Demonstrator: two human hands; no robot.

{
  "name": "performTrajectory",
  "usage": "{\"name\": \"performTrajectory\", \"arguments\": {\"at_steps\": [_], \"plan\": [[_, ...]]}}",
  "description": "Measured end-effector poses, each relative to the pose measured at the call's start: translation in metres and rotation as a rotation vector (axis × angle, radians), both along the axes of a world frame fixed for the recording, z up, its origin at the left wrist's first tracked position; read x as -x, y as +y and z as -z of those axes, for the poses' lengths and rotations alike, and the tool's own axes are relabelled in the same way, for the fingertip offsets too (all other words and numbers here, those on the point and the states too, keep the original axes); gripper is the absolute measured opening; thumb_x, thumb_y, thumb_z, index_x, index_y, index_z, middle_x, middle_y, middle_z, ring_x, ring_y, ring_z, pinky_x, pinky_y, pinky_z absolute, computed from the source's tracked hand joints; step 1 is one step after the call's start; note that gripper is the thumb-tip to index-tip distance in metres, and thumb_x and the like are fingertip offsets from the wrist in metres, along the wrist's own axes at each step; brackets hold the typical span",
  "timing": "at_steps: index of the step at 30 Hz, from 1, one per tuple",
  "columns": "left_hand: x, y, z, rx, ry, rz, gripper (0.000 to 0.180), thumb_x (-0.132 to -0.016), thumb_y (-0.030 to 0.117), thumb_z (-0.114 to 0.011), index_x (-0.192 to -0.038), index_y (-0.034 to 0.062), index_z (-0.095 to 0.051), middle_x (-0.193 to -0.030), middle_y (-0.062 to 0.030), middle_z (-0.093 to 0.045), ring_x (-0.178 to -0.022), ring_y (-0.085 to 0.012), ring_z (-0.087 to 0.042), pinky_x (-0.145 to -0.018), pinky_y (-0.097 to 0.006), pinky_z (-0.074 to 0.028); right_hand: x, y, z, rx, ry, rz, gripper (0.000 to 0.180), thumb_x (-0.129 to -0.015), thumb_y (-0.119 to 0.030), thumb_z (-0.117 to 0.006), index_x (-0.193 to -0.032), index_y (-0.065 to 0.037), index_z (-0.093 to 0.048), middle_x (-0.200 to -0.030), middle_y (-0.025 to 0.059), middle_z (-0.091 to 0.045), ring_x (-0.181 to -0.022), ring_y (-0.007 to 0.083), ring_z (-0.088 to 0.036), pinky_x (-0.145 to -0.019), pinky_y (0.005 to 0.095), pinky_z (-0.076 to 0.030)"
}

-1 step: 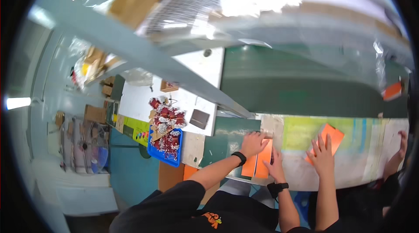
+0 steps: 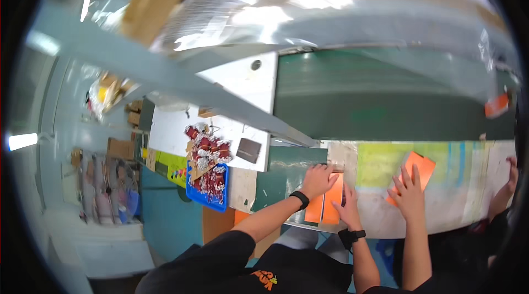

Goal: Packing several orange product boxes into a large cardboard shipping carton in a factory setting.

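Observation:
Two orange cardboard panels (image 2: 332,206) lie side by side near the table's front edge, with a narrow dark gap between them. I cannot tell whether they are joined. My left hand (image 2: 318,181), with a black band at the wrist, bends its fingers over the panels' far end and grips there. Along the right panel's edge is my right hand (image 2: 348,210), also black-banded, its fingers stretched out and its thumb apart, touching the panel. Farther right, a co-worker's hand (image 2: 409,197) lies spread on an orange box (image 2: 421,170).
A blue tray (image 2: 220,206) of red and silver decorations (image 2: 208,150) stands at the left by a white table (image 2: 171,128). A grey metal post (image 2: 231,95) slants across the view. Another hand of the co-worker (image 2: 511,177) shows at the far right. A fan (image 2: 110,189) stands at the left.
The whole view has shifted slightly. Both my hands and the orange panels keep the same places relative to each other.

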State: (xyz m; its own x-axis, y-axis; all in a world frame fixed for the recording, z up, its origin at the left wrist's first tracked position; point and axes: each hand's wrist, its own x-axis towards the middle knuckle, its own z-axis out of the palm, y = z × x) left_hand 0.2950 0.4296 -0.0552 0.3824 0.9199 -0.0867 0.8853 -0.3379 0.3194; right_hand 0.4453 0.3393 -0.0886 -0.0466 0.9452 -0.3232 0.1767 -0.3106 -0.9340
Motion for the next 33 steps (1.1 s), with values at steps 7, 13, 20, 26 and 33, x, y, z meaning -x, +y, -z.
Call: {"name": "performTrajectory", "arguments": {"at_steps": [7,13,20,26,33], "plan": [[0.002,0.012,0.003,-0.049,-0.007,0.023,0.024,-0.080,0.031,-0.057,-0.083,0.0072,-0.058,-0.072,-0.0091,-0.057,-0.073,-0.0277,-0.057,-0.066,-0.041,-0.043,0.001,0.003,-0.014,-0.066,-0.161,-0.018,0.072,-0.069,-0.026,-0.071,-0.131,-0.008,-0.040,-0.116,0.0154,-0.047,-0.105,0.0348,-0.049,-0.086,0.0409,-0.043],[-0.001,0.007,0.008,-0.085,-0.038,0.013,0.024,-0.079,0.030,-0.059,-0.083,0.0065,-0.059,-0.075,-0.0109,-0.060,-0.072,-0.0295,-0.058,-0.065,-0.039,-0.045,-0.002,-0.003,-0.010,-0.115,-0.179,0.042,0.068,-0.065,-0.027,-0.072,-0.125,-0.007,-0.047,-0.114,0.0134,-0.051,-0.099,0.0332,-0.054,-0.080,0.0398,-0.046],[0.004,0.007,0.006,-0.124,-0.073,-0.027,0.024,-0.078,0.031,-0.060,-0.081,0.0070,-0.060,-0.073,-0.0112,-0.061,-0.069,-0.0307,-0.059,-0.062,-0.040,-0.045,0.006,-0.004,-0.004,-0.124,-0.131,0.089,0.065,-0.063,-0.026,-0.072,-0.121,-0.006,-0.050,-0.108,0.0131,-0.053,-0.092,0.0324,-0.056,-0.076,0.0391,-0.047],[0.001,0.005,0.015,-0.066,0.006,-0.008,0.024,-0.077,0.032,-0.060,-0.084,0.0092,-0.060,-0.072,-0.0094,-0.060,-0.071,-0.0288,-0.059,-0.064,-0.042,-0.045,-0.003,-0.008,-0.002,-0.178,-0.160,0.094,0.066,-0.064,-0.031,-0.072,-0.121,-0.007,-0.051,-0.111,0.0140,-0.054,-0.098,0.0320,-0.055,-0.080,0.0398,-0.046],[0.021,0.013,0.008,-0.124,-0.101,-0.049,0.025,-0.080,0.027,-0.055,-0.092,0.0071,-0.066,-0.077,-0.0153,-0.062,-0.071,-0.0348,-0.059,-0.062,-0.043,-0.046,0.022,-0.003,0.022,-0.361,-0.177,0.130,0.066,-0.070,-0.037,-0.068,-0.126,-0.010,-0.047,-0.119,0.0123,-0.050,-0.103,0.0323,-0.053,-0.087,0.0398,-0.044]]}}
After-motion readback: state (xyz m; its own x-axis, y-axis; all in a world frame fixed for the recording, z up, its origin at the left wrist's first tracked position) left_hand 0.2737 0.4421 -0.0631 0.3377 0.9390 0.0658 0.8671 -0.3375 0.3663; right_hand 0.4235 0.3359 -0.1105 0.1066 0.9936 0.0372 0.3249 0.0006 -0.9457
